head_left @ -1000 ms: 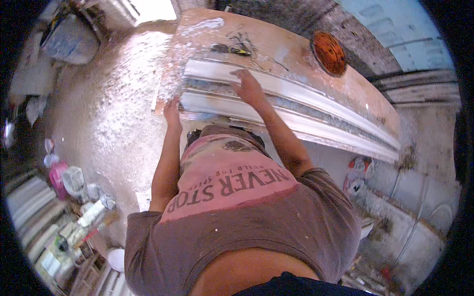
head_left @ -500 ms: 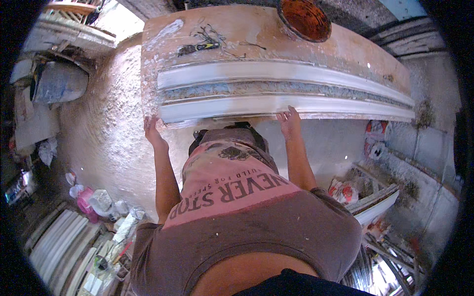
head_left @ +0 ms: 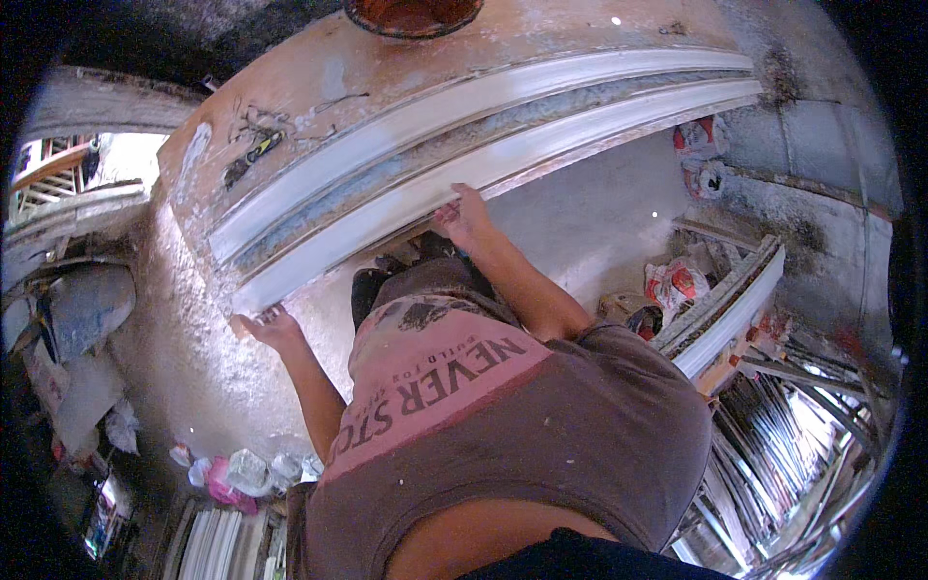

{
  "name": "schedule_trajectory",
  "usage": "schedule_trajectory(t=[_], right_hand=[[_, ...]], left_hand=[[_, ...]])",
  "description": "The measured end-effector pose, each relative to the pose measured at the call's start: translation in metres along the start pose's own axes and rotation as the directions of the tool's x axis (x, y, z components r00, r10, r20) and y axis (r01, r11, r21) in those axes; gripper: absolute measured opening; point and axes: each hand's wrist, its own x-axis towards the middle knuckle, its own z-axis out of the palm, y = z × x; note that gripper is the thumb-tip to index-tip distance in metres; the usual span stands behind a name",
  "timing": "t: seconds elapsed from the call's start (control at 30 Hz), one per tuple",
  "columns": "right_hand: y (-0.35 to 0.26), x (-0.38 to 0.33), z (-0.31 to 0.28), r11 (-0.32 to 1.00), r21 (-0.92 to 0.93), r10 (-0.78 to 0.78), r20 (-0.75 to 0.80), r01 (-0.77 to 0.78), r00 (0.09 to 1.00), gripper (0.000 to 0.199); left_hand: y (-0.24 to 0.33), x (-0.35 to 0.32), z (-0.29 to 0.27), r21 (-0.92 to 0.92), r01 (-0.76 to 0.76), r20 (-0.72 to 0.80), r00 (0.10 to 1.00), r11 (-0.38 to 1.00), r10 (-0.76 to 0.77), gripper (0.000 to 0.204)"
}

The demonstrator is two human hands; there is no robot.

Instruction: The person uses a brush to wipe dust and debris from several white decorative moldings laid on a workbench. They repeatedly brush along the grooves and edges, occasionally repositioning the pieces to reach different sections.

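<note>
Two long white mouldings lie side by side on a worn, brownish worktable [head_left: 319, 72]. A strip of bluish-grey, crusted surface shows between the far moulding [head_left: 387, 145] and the near moulding [head_left: 387, 208]. My left hand [head_left: 274, 329] is at the near moulding's left end, its fingertips at the lower edge and partly hidden there. Farther along the same edge, my right hand [head_left: 466, 217] pinches the moulding, thumb on top and the other fingers curled at the edge. A dark-rimmed orange-brown bucket [head_left: 416, 17] stands on the table's far side.
A black-and-yellow tool [head_left: 256, 150] lies among bits of wire on the table's left part. At right, a wooden rack [head_left: 715, 309] stands near red-and-white bags [head_left: 677, 280]. A grey-blue tub [head_left: 92, 304] is at left, with a pink bag [head_left: 227, 483] lower down.
The view has turned, so the table now slants up to the right. Both my hands remain at the near moulding's edge, and its left end appears slightly farther from the far moulding.
</note>
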Motion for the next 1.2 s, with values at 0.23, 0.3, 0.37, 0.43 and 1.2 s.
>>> schedule_trajectory(t=[0.23,0.3,0.37,0.43,1.2], right_hand=[[-0.003,-0.002,0.003,1.000,-0.004,-0.022,0.038,0.022,0.999,0.025],[-0.005,0.002,-0.005,1.000,0.011,0.022,0.062,-0.023,0.998,0.026],[-0.012,-0.003,-0.007,0.999,-0.015,0.028,0.017,-0.028,0.999,0.028],[-0.027,-0.010,-0.011,0.997,-0.045,0.072,0.054,-0.070,0.996,0.030],[-0.575,0.166,-0.231,0.869,-0.368,-0.449,-0.300,0.333,0.841,0.047]], left_hand=[[-0.115,-0.104,0.056,0.188,0.589,0.204,0.759,0.786,-0.618,0.034],[-0.139,-0.153,0.095,0.243,0.688,0.184,0.659,0.683,-0.729,0.034],[-0.165,-0.178,0.117,0.237,0.697,0.217,0.641,0.676,-0.737,0.035],[-0.190,-0.182,0.121,0.211,0.660,0.216,0.688,0.721,-0.693,0.036],[-0.266,-0.140,0.144,0.155,-0.015,-0.231,0.972,0.988,0.051,0.040]])
